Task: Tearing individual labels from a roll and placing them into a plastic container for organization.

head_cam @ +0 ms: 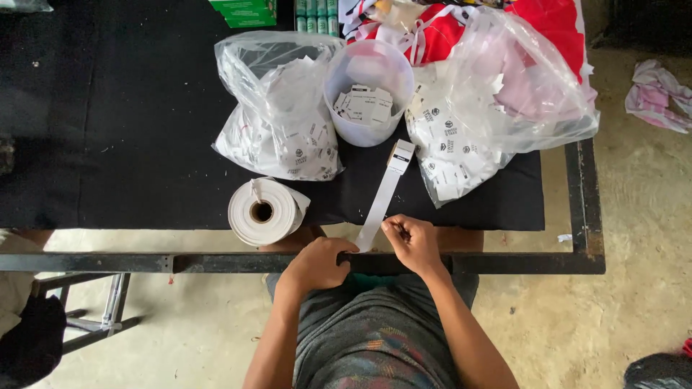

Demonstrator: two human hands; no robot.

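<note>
Both hands pinch one long white paper label strip [380, 202] at the table's near edge: left hand [319, 263] fisted on its lower end, right hand [412, 241] fingertips pressed above. Strip runs up toward translucent plastic tub [367, 90]; white tape roll [263, 211] sits left on black cloth-covered table [108, 130].

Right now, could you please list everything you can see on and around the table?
label strip: one, white, running from the table edge up toward the tub
label roll: one, white, near the table's front edge
plastic tub: one, translucent white, cut labels inside, table centre
plastic bags of labels: two, clear, either side of the tub
table: one, black top, dark metal frame
red and white cloth: one, behind the right bag
crumpled cloth: one, pinkish white, on the floor at right
left hand: gripping the strip's lower end
right hand: pinching the strip
</note>
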